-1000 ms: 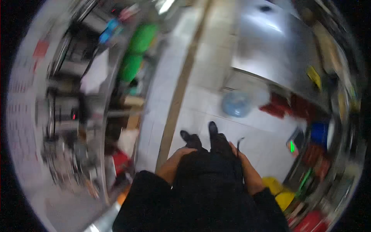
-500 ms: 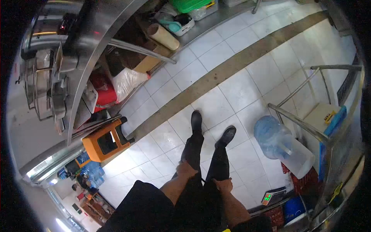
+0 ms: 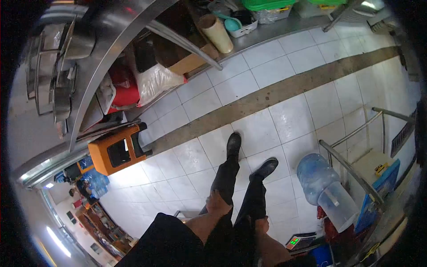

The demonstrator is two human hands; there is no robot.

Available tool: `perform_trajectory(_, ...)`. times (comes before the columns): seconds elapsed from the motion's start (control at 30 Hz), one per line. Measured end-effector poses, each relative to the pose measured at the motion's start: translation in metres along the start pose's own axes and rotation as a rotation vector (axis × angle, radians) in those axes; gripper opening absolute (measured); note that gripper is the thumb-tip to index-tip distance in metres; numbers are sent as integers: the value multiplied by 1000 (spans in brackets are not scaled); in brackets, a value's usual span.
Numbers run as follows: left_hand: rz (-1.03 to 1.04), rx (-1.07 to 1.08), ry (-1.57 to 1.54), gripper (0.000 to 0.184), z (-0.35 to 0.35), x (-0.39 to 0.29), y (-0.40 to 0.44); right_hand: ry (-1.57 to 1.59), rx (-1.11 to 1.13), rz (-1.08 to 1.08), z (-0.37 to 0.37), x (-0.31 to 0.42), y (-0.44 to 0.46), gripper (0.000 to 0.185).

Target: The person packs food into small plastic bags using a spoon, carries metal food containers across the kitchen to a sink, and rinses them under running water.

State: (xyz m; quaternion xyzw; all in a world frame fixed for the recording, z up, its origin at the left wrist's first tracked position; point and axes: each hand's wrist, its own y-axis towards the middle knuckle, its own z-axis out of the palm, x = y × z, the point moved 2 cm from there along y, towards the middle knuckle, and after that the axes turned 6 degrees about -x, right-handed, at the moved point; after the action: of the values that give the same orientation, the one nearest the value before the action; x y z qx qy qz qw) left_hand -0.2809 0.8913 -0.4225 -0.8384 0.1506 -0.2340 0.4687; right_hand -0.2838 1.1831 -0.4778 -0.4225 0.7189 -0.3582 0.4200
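Observation:
Sitting with my legs stretched forward, I see black trousers (image 3: 224,178) and dark shoes (image 3: 234,144) on the tiled floor. My left hand (image 3: 218,204) lies on my left leg near the knee, with nothing visible in it. On the right leg rests my right hand (image 3: 262,225), partly in shadow, its fingers laid over the cloth. Neither hand appears to hold an object. Right of my legs stand a blue water jug (image 3: 315,174) and a clear plastic container (image 3: 339,205). A scale (image 3: 300,241) with a lit green display is near my right forearm.
An orange stool (image 3: 116,150) lies on its side at left. Under the steel counter (image 3: 111,58) are a red bag (image 3: 124,86), a white sack (image 3: 155,84) and a cardboard roll (image 3: 216,33). A metal rail (image 3: 349,171) stands at right. Another person (image 3: 75,192) appears far left.
The view has turned slightly, so the floor and counter things sit shifted in the picture. Both hands stay on my legs.

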Motion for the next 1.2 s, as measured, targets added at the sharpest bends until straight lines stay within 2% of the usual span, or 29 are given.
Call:
perform_trajectory(0.13,8,-58,-12,107,15,14,7,-43,-75,-121,39,-36,46,65)
perform_trajectory(0.23,-8,-27,-67,106,9,22,13,-168,-27,-45,-41,44,-29,65)
perform_trajectory(0.3,-24,8,-102,105,0,24,11,-185,8,-41,-57,66,-40,60)
perform_trajectory(0.37,11,-50,-128,105,10,30,15,-201,-115,-107,-52,57,-31,49)
perform_trajectory(0.43,7,-48,-151,101,13,32,15,-224,-379,-274,-10,21,4,33)
perform_trajectory(0.5,-25,13,-160,96,7,34,15,-159,-265,-244,14,-15,51,40)
perform_trajectory(0.53,-41,-1,-167,95,7,35,17,-121,-213,-229,10,-7,55,44)
perform_trajectory(0.63,-53,-7,-176,94,7,31,19,-198,-198,-204,-22,34,12,37)
perform_trajectory(0.7,-52,28,-162,92,-3,27,17,-205,-205,-222,-28,42,5,36)
perform_trajectory(0.83,6,-67,-125,90,18,28,25,-190,-143,-138,-26,47,13,43)
perform_trajectory(1.03,63,-13,-173,85,-20,16,28,-154,-284,-255,-27,66,4,41)
perform_trajectory(1.13,77,18,-150,86,-18,17,27,-87,-289,-287,-10,55,18,41)
perform_trajectory(1.2,108,1,-191,90,-8,26,37,-141,-221,-234,-29,68,-3,43)
